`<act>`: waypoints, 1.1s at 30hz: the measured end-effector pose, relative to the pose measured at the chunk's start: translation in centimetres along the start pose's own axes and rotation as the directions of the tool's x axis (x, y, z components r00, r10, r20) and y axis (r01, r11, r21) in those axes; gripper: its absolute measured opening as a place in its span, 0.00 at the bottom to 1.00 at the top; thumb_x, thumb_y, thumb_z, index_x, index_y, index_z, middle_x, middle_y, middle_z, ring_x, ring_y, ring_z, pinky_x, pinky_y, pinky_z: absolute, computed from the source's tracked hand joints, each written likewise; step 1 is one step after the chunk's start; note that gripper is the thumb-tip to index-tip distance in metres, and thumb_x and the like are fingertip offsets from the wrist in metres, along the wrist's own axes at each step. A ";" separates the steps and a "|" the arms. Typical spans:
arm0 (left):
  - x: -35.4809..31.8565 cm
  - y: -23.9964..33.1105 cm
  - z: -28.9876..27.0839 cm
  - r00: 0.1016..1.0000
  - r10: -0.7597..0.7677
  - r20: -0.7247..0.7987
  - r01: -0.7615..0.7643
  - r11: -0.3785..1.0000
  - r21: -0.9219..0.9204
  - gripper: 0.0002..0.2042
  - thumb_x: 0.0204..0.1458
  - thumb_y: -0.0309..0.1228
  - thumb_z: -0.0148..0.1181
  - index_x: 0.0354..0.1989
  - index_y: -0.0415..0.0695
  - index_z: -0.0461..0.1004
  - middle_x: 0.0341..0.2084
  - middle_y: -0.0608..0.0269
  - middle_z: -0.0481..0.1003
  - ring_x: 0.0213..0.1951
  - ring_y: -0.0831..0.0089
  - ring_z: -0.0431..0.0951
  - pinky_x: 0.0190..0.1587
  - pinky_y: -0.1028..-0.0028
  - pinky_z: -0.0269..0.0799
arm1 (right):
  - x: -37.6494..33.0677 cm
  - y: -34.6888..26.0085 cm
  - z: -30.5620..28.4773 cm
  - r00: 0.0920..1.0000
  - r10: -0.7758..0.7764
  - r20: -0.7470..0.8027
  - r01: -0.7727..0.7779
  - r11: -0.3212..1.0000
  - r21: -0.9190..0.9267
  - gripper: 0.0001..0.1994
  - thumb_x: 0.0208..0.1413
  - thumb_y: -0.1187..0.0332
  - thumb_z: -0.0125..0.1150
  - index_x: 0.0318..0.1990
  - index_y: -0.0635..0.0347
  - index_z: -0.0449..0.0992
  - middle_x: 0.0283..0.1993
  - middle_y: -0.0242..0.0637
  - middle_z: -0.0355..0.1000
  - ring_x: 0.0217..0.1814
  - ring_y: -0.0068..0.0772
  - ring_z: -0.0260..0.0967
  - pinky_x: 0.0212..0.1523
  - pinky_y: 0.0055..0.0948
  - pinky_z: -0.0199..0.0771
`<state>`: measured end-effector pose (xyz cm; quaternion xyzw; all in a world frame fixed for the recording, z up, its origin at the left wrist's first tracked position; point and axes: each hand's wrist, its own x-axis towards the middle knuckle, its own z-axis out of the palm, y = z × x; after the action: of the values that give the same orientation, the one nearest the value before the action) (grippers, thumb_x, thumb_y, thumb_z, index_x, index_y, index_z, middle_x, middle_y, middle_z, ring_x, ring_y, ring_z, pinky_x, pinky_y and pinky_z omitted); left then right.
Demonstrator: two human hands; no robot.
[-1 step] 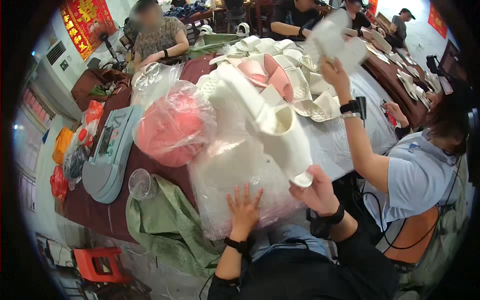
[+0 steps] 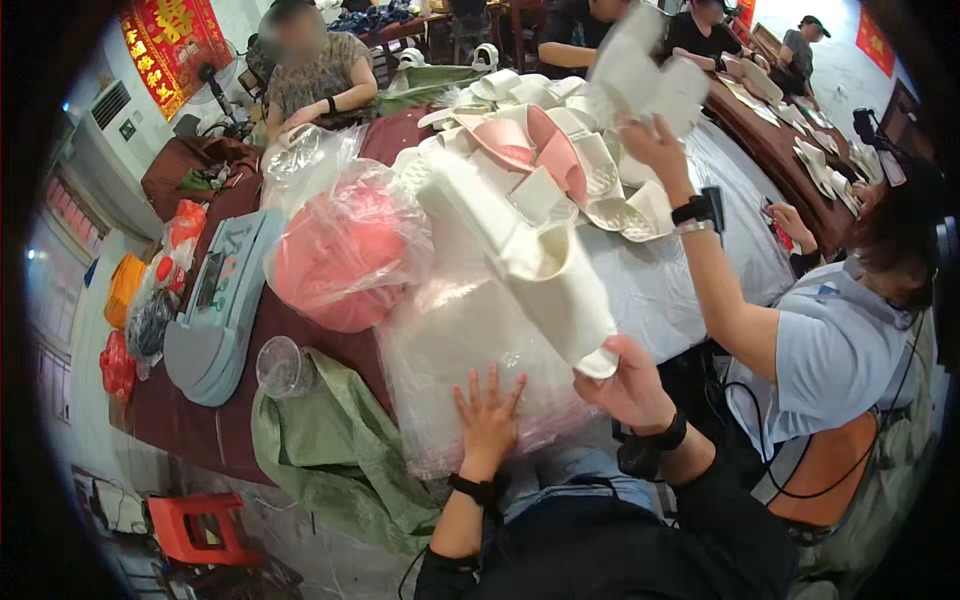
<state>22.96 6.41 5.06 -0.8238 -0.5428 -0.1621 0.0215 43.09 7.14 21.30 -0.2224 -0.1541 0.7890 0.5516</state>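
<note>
1. The white slipper point(image 2: 572, 312) is in the air above the table point(image 2: 230, 432), slanting from near the near edge toward the heap further back. Its strap opening faces away from you.
2. Your right hand point(image 2: 637, 388) grips it by the toe end, thumb on top; that hold probably leaves the strap and footbed free of your fingers. The fingertips beneath the toe are hidden, as is the sole.
3. Your left hand point(image 2: 488, 415) grasps nothing: it lies flat, fingers spread, on the clear plastic bags point(image 2: 432, 365) at the near edge. The palm likely pins those slick sheets against sliding. The slipper covers part of the stack.
4. Toward the far edge sits the heap of slippers point(image 2: 598, 155), white with some pink, apparently left loose within arm's reach. Many overlap, so you can't count them.
5. Left of your bags is a pink bundle point(image 2: 340, 255); its wrapping is creased and shiny, so I can't be sure what is inside.
6. The grey scale point(image 2: 225, 310) stands along the left edge, out of your hands' way.
7. Beyond the right edge, a co-worker point(image 2: 835, 340) lifts another white slipper point(image 2: 645, 85), smeared by motion.
</note>
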 end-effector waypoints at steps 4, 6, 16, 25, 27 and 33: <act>-0.9 -0.9 0.8 0.996 0.030 -0.089 -0.035 0.998 -0.057 0.26 0.46 0.35 0.58 0.58 0.57 0.67 0.63 0.55 0.57 0.65 0.48 0.50 0.64 0.40 0.37 | 0.1 2.9 -3.4 0.984 0.113 -0.136 -0.166 0.857 -0.488 0.13 0.60 0.64 0.52 0.47 0.63 0.71 0.40 0.34 0.75 0.36 0.26 0.72 0.33 0.25 0.73; -0.6 -0.7 0.6 0.998 0.009 -0.056 -0.016 0.994 -0.112 0.24 0.45 0.35 0.59 0.55 0.53 0.70 0.60 0.55 0.61 0.64 0.50 0.54 0.64 0.41 0.39 | -0.7 4.7 -4.4 0.981 0.153 -0.120 -0.193 0.825 -0.530 0.12 0.61 0.64 0.54 0.45 0.63 0.73 0.38 0.33 0.75 0.35 0.25 0.72 0.34 0.25 0.74; -1.0 -1.0 1.4 0.999 0.033 -0.015 -0.033 0.999 -0.007 0.27 0.48 0.50 0.55 0.56 0.52 0.69 0.56 0.60 0.68 0.62 0.56 0.59 0.66 0.44 0.33 | -0.6 10.4 -6.0 0.939 0.276 -0.205 -0.343 0.802 -0.489 0.17 0.64 0.58 0.48 0.51 0.61 0.67 0.39 0.35 0.72 0.30 0.26 0.73 0.32 0.24 0.75; -0.9 -1.0 0.2 1.000 -0.021 0.012 0.022 0.991 -0.132 0.30 0.49 0.50 0.54 0.62 0.56 0.62 0.62 0.60 0.60 0.67 0.55 0.51 0.67 0.45 0.29 | 1.6 4.3 -2.0 0.712 -0.133 0.690 0.505 -0.586 -0.634 0.24 0.49 0.51 0.63 0.51 0.51 0.74 0.52 0.47 0.70 0.55 0.49 0.67 0.57 0.46 0.63; -0.6 -0.9 0.2 0.999 -0.027 0.033 0.030 0.994 -0.103 0.30 0.49 0.50 0.54 0.62 0.55 0.62 0.62 0.59 0.60 0.66 0.54 0.51 0.67 0.46 0.29 | 4.2 3.9 -1.8 0.723 -0.076 0.687 0.444 -0.710 -0.546 0.27 0.47 0.48 0.62 0.53 0.50 0.72 0.56 0.47 0.66 0.60 0.52 0.61 0.62 0.50 0.53; -0.8 -1.4 0.5 0.998 0.051 0.022 -0.050 0.998 -0.047 0.31 0.48 0.48 0.56 0.62 0.54 0.62 0.62 0.57 0.60 0.65 0.51 0.53 0.67 0.45 0.30 | 7.8 5.6 -3.8 0.745 0.042 0.666 0.405 -0.821 -0.402 0.34 0.44 0.36 0.56 0.54 0.49 0.73 0.58 0.54 0.64 0.64 0.57 0.56 0.69 0.57 0.36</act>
<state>21.50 6.42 4.13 -0.8393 -0.5183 -0.1644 0.0001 38.31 12.52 13.95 -0.4033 -0.8903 -0.0799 0.1956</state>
